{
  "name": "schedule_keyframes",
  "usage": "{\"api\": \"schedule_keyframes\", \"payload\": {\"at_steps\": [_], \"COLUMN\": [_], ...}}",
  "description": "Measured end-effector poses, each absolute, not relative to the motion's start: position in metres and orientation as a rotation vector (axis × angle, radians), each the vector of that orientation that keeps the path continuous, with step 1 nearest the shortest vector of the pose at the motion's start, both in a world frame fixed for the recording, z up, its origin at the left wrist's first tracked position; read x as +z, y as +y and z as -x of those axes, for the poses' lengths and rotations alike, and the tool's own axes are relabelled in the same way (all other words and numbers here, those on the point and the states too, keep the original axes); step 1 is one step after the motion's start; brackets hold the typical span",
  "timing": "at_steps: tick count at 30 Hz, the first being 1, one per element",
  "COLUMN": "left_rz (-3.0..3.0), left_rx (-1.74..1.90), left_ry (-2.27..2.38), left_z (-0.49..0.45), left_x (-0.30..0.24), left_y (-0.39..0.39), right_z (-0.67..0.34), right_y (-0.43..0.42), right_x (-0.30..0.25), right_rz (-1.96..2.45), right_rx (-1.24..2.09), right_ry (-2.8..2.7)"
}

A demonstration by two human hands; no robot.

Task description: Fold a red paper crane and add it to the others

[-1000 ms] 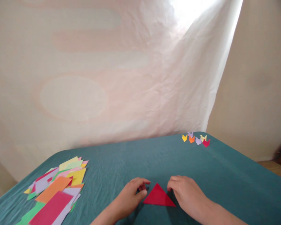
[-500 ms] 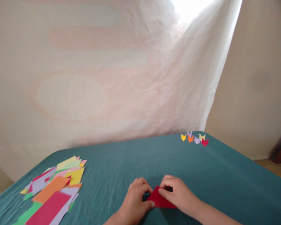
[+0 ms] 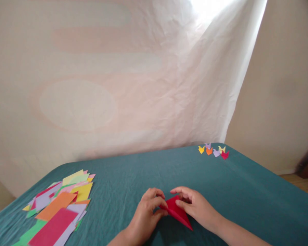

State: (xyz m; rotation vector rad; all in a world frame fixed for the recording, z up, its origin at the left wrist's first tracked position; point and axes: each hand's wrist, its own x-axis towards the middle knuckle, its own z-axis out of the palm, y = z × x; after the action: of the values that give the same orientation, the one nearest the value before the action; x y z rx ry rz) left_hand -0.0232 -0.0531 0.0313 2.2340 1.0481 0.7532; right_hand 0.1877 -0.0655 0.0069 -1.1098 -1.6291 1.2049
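A red sheet of paper (image 3: 178, 211), folded to a triangle-like shape, is between my hands near the front of the table. Its left corner is pinched by the thumb and fingers of my left hand (image 3: 149, 211). On the paper's right side lies the thumb of my right hand (image 3: 192, 206), with the other fingers curled behind it and the index finger reaching out over the top edge. The paper is tilted, its long lower edge slanting down to the right. Part of it is hidden by my fingers.
A loose pile of coloured paper sheets (image 3: 59, 205) spreads over the left side of the green tablecloth (image 3: 123, 181). Several small folded paper birds (image 3: 209, 151) stand at the far right corner. Behind the table hangs a pale cloth (image 3: 133, 95).
The red paper has turned and tilted, its right corner now pointing down toward me. My left fingers have closed on its left corner, and my right index finger has stretched out.
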Motion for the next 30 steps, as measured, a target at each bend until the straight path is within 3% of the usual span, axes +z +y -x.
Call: {"api": "schedule_keyframes", "payload": {"at_steps": [10, 17, 30], "left_rz": [-2.511, -2.505, -2.428], "left_rx": [0.676, 0.636, 0.679], "left_ry": [0.973, 1.129, 1.177], "left_z": [0.018, 0.025, 0.029], "left_x": [0.039, 0.027, 0.014], "left_y": [-0.071, -0.057, -0.046], "right_z": [-0.184, -0.194, -0.195], "right_y": [-0.062, -0.058, -0.064], "right_x": [-0.002, -0.004, 0.004], "right_rz": [1.272, 1.359, 1.256], "right_rx": [1.218, 1.226, 0.628], "right_ry": [-1.417, -1.593, -2.108]}}
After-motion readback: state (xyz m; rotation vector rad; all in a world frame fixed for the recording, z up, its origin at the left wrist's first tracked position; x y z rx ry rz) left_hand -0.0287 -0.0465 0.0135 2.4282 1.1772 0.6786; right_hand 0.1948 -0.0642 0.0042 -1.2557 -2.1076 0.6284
